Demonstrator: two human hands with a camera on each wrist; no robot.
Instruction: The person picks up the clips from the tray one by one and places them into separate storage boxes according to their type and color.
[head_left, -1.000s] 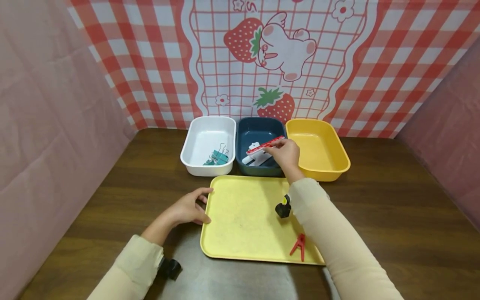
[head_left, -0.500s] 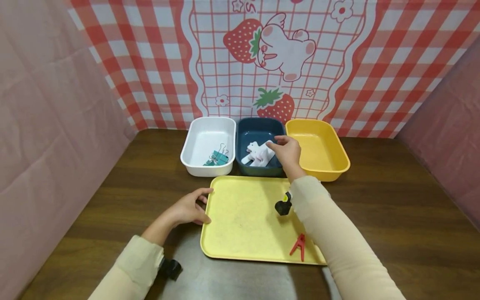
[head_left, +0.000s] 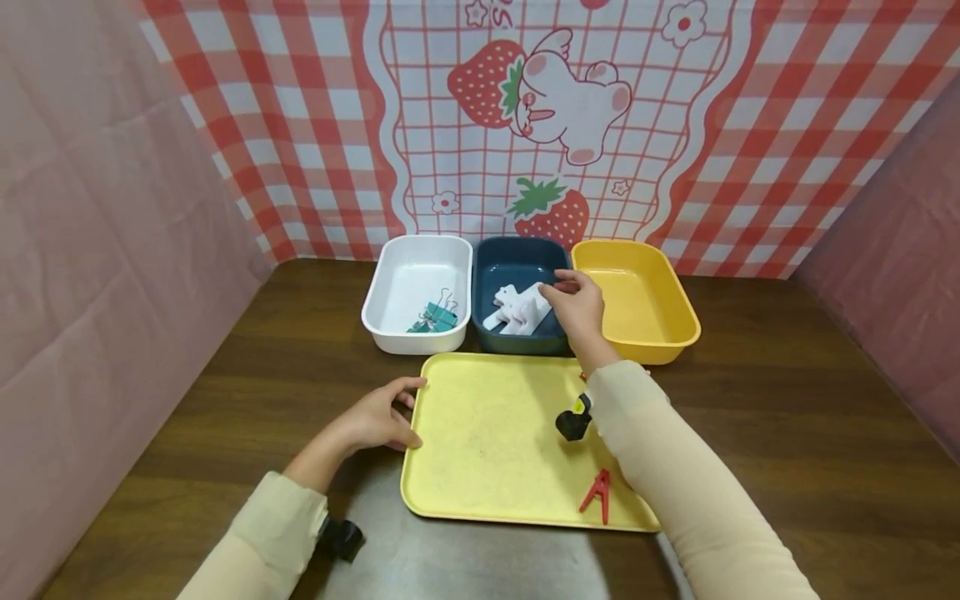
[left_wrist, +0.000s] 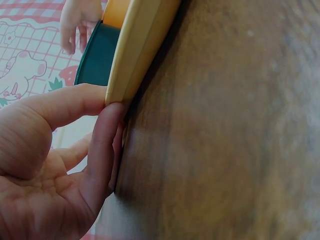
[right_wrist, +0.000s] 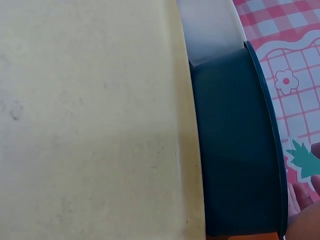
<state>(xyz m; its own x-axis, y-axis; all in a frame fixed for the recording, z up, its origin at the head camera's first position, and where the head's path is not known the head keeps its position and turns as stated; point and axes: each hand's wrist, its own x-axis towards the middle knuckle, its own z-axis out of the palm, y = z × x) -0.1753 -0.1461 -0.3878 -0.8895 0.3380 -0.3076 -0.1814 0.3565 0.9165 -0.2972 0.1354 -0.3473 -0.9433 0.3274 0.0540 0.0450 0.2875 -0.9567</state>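
My left hand point(head_left: 381, 414) pinches the left rim of the yellow tray point(head_left: 487, 433); in the left wrist view, thumb and fingers point(left_wrist: 107, 145) meet at its edge. Over the right part of the dark blue bin point(head_left: 517, 344) is my right hand point(head_left: 579, 308), fingers loosely bent and holding nothing. Just left of its fingertips, white plastic clips point(head_left: 517, 308) lie piled in that bin. A red clothespin point(head_left: 597, 496) lies at the tray's lower right. In the right wrist view, only part of the right hand point(right_wrist: 305, 215) shows, past the bin's rim.
Left of the dark blue bin stands a white bin point(head_left: 415, 342) with teal binder clips point(head_left: 438, 317). A yellow bin point(head_left: 637, 304) is on the right. A checkered cloth point(head_left: 330, 125) hangs behind them. Part of the tray's right side is hidden by the right sleeve point(head_left: 675, 467).
My right hand has let go of a white clip with a red strip, which dropped into the dark blue bin; the hand then shifted slightly right. The left hand stays at the tray.
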